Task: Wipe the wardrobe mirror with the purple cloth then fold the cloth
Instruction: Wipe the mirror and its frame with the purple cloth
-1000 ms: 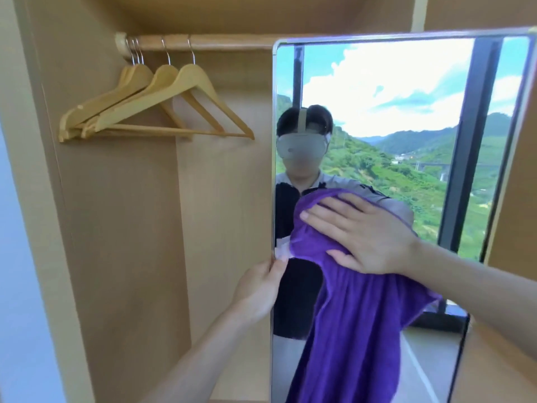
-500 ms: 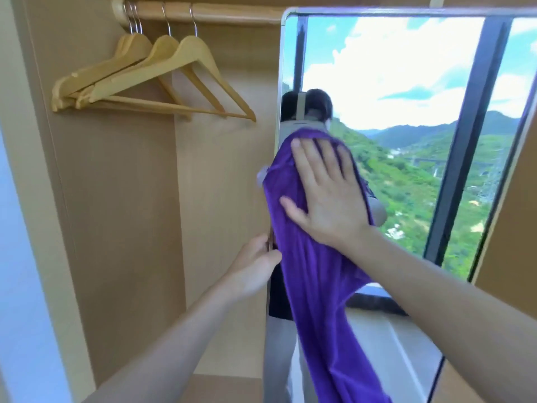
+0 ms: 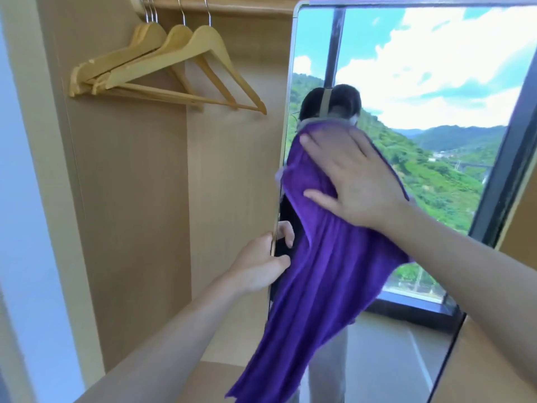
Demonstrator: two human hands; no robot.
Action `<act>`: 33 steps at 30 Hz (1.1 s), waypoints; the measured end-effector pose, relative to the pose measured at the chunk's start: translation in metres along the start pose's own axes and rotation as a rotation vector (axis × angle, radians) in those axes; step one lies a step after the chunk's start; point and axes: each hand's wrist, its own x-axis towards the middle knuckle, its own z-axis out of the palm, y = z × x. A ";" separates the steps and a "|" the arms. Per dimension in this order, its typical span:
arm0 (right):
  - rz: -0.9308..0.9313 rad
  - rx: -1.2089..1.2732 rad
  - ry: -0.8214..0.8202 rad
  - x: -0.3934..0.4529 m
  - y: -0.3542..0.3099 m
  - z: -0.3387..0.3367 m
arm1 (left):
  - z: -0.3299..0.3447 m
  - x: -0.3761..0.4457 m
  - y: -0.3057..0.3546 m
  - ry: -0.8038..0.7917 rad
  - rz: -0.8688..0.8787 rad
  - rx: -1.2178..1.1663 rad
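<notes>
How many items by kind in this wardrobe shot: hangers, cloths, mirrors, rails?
Wooden hangers: 4, going by the hooks
Purple cloth: 1
Mirror: 1
Rail: 1
Total: 7

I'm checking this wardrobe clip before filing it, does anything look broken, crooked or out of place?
Nothing stands out. The right hand presses the purple cloth flat on the mirror, the left hand holds the mirror's edge, and the wooden hangers hang on the rail. No cracks or spills show.
</notes>
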 end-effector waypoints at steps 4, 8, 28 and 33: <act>0.160 0.044 0.085 0.020 -0.013 -0.003 | 0.000 -0.006 -0.002 0.012 -0.040 0.051; 0.265 0.102 0.130 0.011 -0.045 0.009 | 0.008 -0.009 -0.011 0.034 -0.111 0.013; 0.176 0.183 -0.032 -0.120 -0.064 0.034 | 0.026 -0.018 -0.040 0.013 0.034 0.115; 0.385 0.175 0.061 -0.054 -0.068 0.024 | 0.040 -0.034 -0.056 -0.014 0.022 0.063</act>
